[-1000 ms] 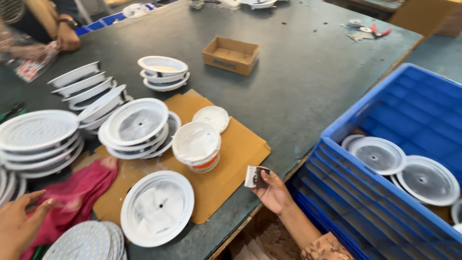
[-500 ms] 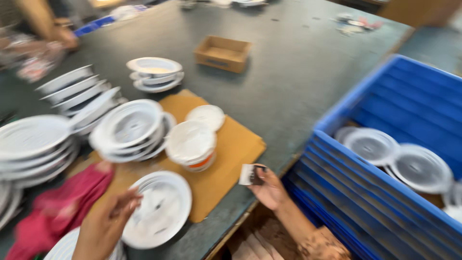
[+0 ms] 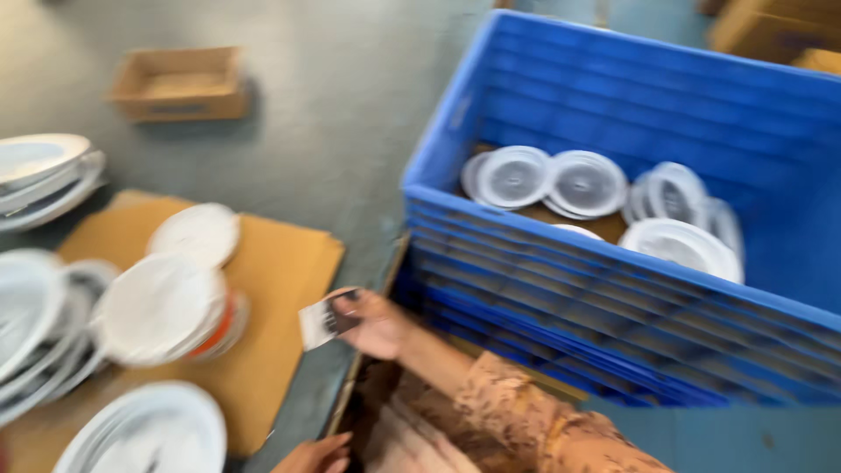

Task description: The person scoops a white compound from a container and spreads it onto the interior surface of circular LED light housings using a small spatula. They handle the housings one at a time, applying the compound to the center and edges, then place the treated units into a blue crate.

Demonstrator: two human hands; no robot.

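My right hand [image 3: 375, 326] rests at the table's front edge, shut on a small white and dark card [image 3: 321, 321]. It lies between the brown cardboard sheet [image 3: 279, 271] and the blue crate [image 3: 561, 271]. Only part of my left hand [image 3: 314, 455] shows at the bottom edge, beside the table edge, blurred, with nothing seen in it. A white round fitting with an orange band [image 3: 166, 311] stands on the cardboard sheet left of the card. Several white round discs [image 3: 585, 182] lie inside the crate.
Stacks of white round fittings [image 3: 39, 166] crowd the left side, and one lies at the bottom left [image 3: 149, 434]. A small open cardboard box [image 3: 180, 83] sits at the back on the grey table [image 3: 350, 123]. More cardboard boxes [image 3: 771, 31] stand behind the crate.
The view has swung to the right, so the crate now fills the right half. My left hand has drawn back from the lower-left fitting to the bottom edge. My right hand keeps the card.
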